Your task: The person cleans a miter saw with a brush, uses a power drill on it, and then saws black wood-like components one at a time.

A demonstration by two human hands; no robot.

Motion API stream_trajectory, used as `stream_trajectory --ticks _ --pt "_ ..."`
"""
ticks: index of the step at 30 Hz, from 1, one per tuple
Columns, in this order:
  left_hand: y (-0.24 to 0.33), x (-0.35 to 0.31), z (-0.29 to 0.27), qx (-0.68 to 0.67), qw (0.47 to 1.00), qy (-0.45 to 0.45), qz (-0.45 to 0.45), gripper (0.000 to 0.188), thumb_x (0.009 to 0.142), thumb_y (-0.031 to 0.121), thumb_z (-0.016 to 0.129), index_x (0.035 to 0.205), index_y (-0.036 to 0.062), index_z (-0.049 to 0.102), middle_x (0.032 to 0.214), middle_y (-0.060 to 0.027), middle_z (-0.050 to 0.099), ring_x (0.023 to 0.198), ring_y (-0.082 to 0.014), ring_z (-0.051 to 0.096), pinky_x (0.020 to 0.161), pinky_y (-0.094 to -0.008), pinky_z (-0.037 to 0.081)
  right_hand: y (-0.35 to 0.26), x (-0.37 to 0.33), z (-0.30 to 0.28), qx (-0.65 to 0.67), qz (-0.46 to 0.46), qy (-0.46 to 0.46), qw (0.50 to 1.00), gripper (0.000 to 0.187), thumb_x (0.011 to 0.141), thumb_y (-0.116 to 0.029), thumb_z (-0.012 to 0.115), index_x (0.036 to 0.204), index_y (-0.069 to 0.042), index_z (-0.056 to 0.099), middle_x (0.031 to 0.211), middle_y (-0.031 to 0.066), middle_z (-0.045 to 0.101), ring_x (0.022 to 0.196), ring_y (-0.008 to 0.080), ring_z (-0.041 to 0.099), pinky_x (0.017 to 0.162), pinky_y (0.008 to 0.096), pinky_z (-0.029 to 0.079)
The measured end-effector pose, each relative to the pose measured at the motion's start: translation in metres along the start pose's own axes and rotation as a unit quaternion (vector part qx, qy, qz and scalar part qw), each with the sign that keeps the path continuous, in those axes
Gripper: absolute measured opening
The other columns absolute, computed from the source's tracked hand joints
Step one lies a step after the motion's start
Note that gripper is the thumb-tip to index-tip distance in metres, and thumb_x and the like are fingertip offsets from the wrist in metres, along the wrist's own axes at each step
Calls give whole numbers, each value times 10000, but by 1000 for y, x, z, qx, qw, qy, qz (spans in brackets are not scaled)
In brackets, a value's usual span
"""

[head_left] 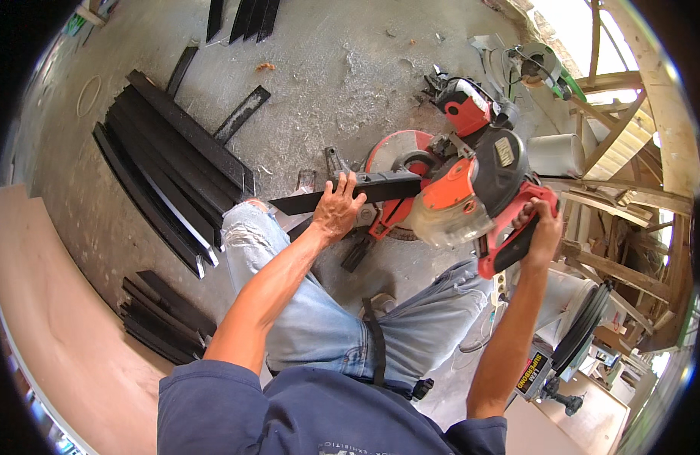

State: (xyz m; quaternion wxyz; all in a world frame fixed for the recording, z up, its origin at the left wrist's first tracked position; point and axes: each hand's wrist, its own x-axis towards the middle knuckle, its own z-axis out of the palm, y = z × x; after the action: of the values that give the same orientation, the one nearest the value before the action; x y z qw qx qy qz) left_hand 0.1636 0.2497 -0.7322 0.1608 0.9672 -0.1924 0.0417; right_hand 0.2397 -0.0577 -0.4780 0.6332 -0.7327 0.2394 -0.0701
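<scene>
My left hand (338, 209) grips a long black strip (391, 189) and holds it across the base of a red and black miter saw (450, 188). The strip's right end reaches to the saw's clear blade guard (450, 220); its left end sticks out over my knee. Around the red and black saw handle (509, 254), my right hand (543, 227) is closed. The saw head is tilted over the red-rimmed round base, and the blade itself is hidden behind the guard.
A stack of long black strips (164, 163) lies on the concrete floor at left, with shorter black pieces (164, 315) nearer me. Behind the saw sit a red and white power tool (467, 110) and a green tool (547, 68). Wooden framing (623, 140) and a white bucket (555, 155) stand at right.
</scene>
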Motion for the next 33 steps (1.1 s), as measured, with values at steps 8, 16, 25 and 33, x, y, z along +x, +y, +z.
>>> stream_trajectory --ticks 8,16,25,33 --pt "2 1 -9 6 1000 -28 -2 288 848 126 622 1131 85 658 1390 -266 435 1305 -413 424 950 -545 451 50 -59 9 39 -73 30 996 438 866 -20 545 1289 -72 444 693 75 539 501 143 497 462 298 459" --pt "8 5 -1 3 1000 0 -17 371 728 180 726 1082 89 661 1386 -255 438 1344 -413 373 1028 -564 359 74 -87 23 18 -125 63 990 457 866 -12 536 1305 -58 419 691 67 536 502 121 499 471 268 464" --pt "6 30 -16 -68 996 53 -4 250 749 137 676 968 29 623 1286 -216 505 1260 -380 440 1059 -494 345 97 -100 28 17 -144 64 987 467 893 -13 532 1336 -55 390 720 59 546 519 108 507 489 249 468" --pt "-47 -38 -45 -73 881 89 -459 308 679 103 624 927 -28 496 957 -234 568 960 -415 554 856 -494 427 101 -100 23 39 -147 53 987 445 909 -17 552 1322 -33 388 853 80 547 554 98 517 497 237 468"
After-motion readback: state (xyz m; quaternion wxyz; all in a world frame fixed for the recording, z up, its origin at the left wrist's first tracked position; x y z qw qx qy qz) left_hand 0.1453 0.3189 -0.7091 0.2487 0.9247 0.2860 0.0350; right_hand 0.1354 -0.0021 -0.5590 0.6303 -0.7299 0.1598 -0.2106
